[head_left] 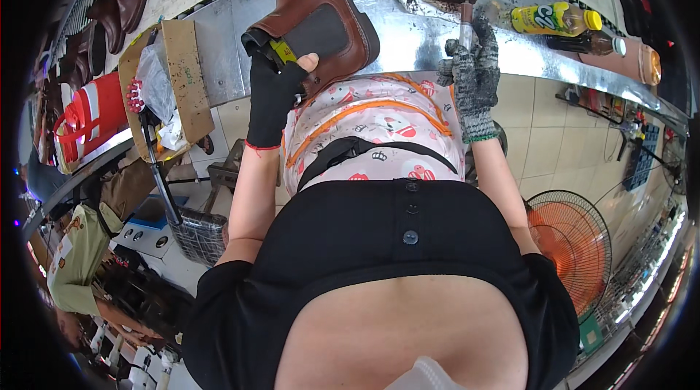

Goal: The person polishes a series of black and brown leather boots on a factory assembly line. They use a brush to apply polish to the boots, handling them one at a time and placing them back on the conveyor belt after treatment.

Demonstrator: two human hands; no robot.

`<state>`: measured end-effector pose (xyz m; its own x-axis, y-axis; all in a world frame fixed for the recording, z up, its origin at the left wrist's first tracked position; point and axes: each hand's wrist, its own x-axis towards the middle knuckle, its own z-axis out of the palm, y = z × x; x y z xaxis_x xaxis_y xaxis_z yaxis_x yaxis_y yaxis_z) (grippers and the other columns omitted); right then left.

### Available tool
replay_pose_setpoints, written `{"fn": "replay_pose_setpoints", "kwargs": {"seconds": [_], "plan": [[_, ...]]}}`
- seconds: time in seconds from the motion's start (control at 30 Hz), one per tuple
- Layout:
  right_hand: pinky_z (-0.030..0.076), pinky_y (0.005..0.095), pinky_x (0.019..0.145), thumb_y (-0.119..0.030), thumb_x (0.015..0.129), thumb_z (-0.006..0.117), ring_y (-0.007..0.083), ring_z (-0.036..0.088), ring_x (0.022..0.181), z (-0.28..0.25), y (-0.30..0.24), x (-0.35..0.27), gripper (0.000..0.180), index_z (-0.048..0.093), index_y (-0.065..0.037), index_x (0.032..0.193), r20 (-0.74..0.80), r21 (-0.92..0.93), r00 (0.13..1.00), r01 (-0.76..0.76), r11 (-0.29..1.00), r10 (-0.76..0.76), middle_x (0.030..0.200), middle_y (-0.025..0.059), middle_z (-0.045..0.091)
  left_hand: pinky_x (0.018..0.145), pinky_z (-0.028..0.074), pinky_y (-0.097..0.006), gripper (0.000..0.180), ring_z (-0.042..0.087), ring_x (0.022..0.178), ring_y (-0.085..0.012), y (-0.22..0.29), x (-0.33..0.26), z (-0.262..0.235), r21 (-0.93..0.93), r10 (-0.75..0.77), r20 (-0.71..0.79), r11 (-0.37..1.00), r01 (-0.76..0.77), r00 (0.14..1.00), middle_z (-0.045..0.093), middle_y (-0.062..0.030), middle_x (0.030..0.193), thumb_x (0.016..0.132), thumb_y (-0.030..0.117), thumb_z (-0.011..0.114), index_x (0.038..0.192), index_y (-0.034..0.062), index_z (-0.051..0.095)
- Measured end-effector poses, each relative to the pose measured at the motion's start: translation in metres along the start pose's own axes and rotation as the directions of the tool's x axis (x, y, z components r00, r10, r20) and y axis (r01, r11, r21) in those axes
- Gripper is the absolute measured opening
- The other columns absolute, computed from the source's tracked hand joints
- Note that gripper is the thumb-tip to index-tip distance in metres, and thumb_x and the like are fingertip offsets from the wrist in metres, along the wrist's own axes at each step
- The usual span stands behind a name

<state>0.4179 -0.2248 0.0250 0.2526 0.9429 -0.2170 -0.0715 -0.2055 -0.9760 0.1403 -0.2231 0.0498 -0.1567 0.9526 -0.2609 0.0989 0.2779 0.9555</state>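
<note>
Now we keep our left hand (273, 95) clamped on the boot (313, 14) at the bench's (408, 47) near edge while our right hand (474, 80), closed on the brush (465, 22), strokes evenly.

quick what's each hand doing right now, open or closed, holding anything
Left hand, in a black fingerless glove: closed, gripping the brown leather ankle boot at its opening.
Right hand, in a grey knitted glove: closed around a thin brown-handled brush.

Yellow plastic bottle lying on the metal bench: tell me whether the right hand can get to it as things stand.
Probably yes. The yellow plastic bottle lies just beyond the right hand with bare metal bench between them, but that hand's grip is occupied by a brush-like tool.
</note>
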Motion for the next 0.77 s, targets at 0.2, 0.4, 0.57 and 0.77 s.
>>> {"fn": "replay_pose_setpoints", "kwargs": {"seconds": [0.2, 0.4, 0.57, 0.77], "plan": [[0.045, 0.023, 0.047, -0.008, 0.09, 0.049, 0.0083, 0.054, 0.057, 0.001, 0.0, -0.008, 0.049, 0.032, -0.012, 0.136, 0.082, -0.13, 0.993, -0.071, 0.989, 0.082, 0.086, 0.0068, 0.058, 0.063, 0.049, -0.027, 0.062, 0.057, 0.077, -0.0146, 0.003, 0.007, 0.001, 0.01, 0.016, 0.041, 1.0, -0.016, 0.999, 0.056, -0.0088, 0.095, 0.07, 0.023, 0.075, 0.118, 0.0018, 0.042], [0.051, 0.0252, 0.063, -0.011, 0.092, 0.049, 0.0117, 0.059, 0.074, 0.027, -0.011, 0.011, 0.029, 0.052, -0.002, 0.12, 0.266, -0.327, 0.855, 0.515, 0.792, -0.446, 0.098, 0.0077, 0.058, 0.075, 0.046, -0.026, 0.048, 0.055, 0.088, -0.0129, 0.005, -0.005, 0.022, 0.004, 0.028, -0.043, 1.0, -0.027, 0.999, 0.053, -0.0061, 0.103, 0.087, 0.027, 0.06, 0.126, 0.0052, 0.041], [0.045, 0.0353, 0.084, -0.017, 0.068, 0.078, 0.0231, 0.056, 0.097, 0.097, -0.068, 0.012, 0.053, 0.055, -0.004, 0.114, 0.373, -0.384, 0.678, 0.734, 0.56, -0.634, 0.107, 0.0101, 0.058, 0.067, 0.043, -0.021, 0.045, 0.049, 0.073, -0.0064, -0.009, -0.008, 0.054, 0.093, 0.339, -0.027, 0.938, -0.335, 0.94, 0.057, -0.0036, 0.092, 0.088, 0.014, 0.052, 0.132, 0.005, 0.043], [0.039, 0.0381, 0.092, -0.02, 0.066, 0.076, 0.0299, 0.055, 0.101, 0.12, -0.065, 0.02, 0.052, 0.057, -0.005, 0.113, 0.538, -0.451, 0.674, 0.737, 0.503, -0.506, 0.107, 0.0128, 0.059, 0.08, 0.044, -0.028, 0.062, 0.054, 0.09, -0.0164, -0.007, -0.019, 0.034, 0.139, 0.259, 0.115, 0.952, -0.273, 0.959, 0.059, -0.0115, 0.106, 0.086, 0.013, 0.056, 0.142, 0.0141, 0.028]]}}
